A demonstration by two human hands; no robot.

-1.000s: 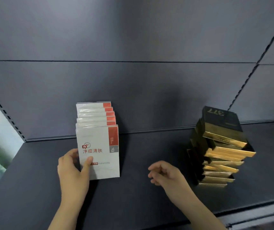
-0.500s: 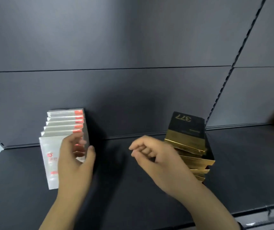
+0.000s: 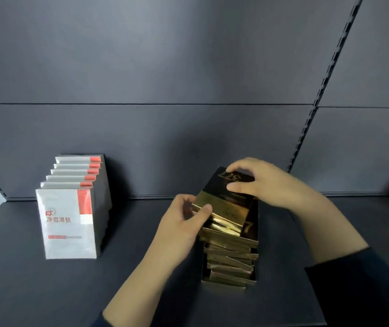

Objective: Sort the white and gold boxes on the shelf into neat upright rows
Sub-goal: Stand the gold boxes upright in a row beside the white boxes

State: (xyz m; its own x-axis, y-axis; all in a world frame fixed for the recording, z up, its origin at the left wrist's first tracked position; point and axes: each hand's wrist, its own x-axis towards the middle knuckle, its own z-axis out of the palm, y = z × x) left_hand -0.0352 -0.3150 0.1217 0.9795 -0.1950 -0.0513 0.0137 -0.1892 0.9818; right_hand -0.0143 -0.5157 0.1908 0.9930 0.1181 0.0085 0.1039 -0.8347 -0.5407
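Your row of flat white cardboard boxes with red corner strips [image 3: 71, 223] stands upright on the dark grey metal shelf [image 3: 130, 286]. It runs from the back edge toward the front on the left side, six deep, and nothing touches it. A second ago your left hand [image 3: 181, 227] was steadying the front box of that row. It has since let go and crossed to the middle of the shelf, and the row stands without it, so the white half looks settled.

That left hand now pinches the near left corner of the topmost glossy gold-and-black flat box [image 3: 226, 201], thumb on the gold face and fingers underneath. This box lies flat and slightly skewed on the messy stack of gold boxes [image 3: 231, 260], which sits right of centre, closer to the front edge than the back.

Your right hand [image 3: 259, 185], which hung loose and empty in front of the stack a second ago, has gone over the top. It grips the far end of the same box, thumb pressing on the black face and fingers curled over the far edge.

Both hands are now clamped on that one box, so work has moved on to the gold pile. None of the gold boxes stands upright yet, and the lower ones are fanned at odd angles and may slide as you lift.
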